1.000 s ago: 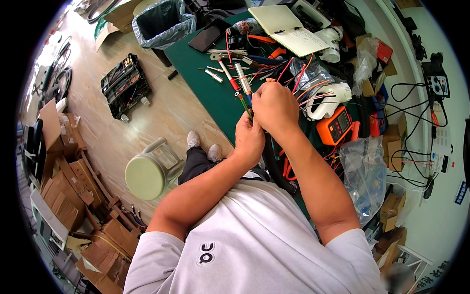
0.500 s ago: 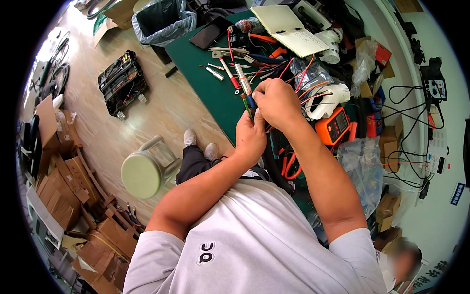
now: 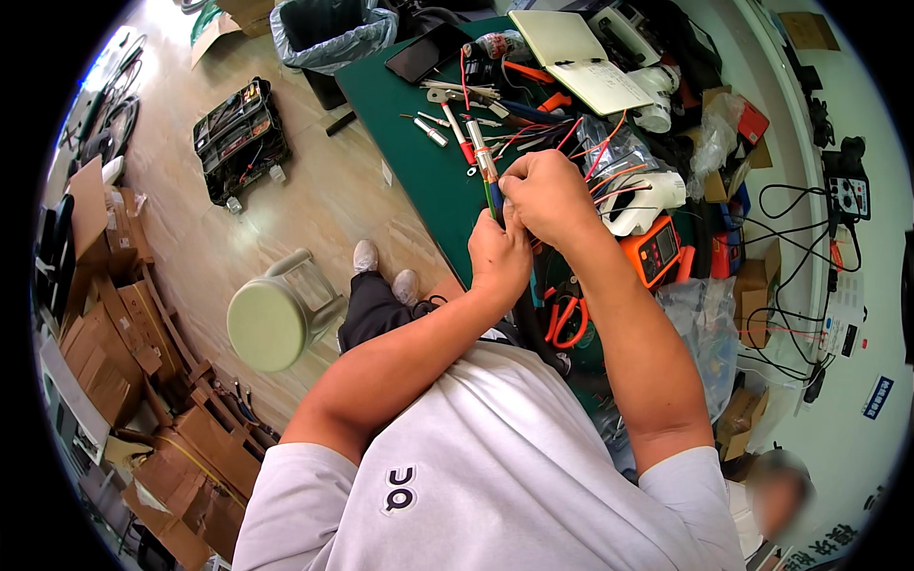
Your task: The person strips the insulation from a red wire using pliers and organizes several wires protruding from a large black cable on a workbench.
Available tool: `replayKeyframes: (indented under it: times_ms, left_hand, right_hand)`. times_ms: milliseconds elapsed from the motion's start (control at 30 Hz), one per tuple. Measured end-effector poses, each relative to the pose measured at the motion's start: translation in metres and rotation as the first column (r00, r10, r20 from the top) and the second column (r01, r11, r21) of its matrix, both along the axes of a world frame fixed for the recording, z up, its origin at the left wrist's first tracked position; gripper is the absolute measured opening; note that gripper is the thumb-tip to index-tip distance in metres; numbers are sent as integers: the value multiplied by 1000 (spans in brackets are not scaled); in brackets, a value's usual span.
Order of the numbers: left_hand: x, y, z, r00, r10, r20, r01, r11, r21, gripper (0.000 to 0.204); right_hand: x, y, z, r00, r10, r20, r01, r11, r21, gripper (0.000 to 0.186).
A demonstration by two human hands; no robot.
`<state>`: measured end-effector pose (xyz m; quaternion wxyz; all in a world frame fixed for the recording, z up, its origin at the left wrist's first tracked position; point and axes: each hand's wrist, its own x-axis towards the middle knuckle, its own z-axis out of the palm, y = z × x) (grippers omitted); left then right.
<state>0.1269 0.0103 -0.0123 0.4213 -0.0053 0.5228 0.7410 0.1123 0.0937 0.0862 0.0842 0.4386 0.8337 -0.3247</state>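
Note:
My left hand and my right hand meet above the green table. Together they grip a bundle of coloured wires, blue, green and red strands whose ends carry a silver metal lug pointing away from me. The left hand clasps the bundle from below. Fingers of the right hand pinch it just above. A thick black cable runs down from the hands toward my lap, mostly hidden.
Loose lugs and tools lie on the table, with an open notebook, an orange meter, orange pliers and red wires. On the floor: a round stool, a black toolbox, a lined bin, cardboard boxes. Another person sits lower right.
Both hands stay clasped on the wire bundle and have barely shifted. The view has drifted slightly, and another person's head now shows at the lower right.

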Motion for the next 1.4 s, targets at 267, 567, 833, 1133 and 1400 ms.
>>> replayKeyframes:
  times_ms: [267,567,833,1133,1400]
  left_hand:
    - [-2,-1,0,1000,11,-1,-11,1000,4,42]
    - [0,0,-1,1000,10,-4,-10,1000,-7,43]
    - [0,-2,-4,1000,-11,3,11,1000,4,38]
    - [1,-4,5,1000,8,17,-9,999,43,14]
    - [0,-5,-6,999,-21,-27,22,999,47,23]
  right_hand:
    - [-4,-4,2,998,0,62,0,1000,-1,21]
    - [4,0,14,958,286,32,-287,949,128,23]
    - [-1,7,27,934,341,108,-347,936,51,25]
    - [6,5,25,888,439,139,-459,863,211,23]
    - [14,4,20,803,572,170,-589,714,379,16]
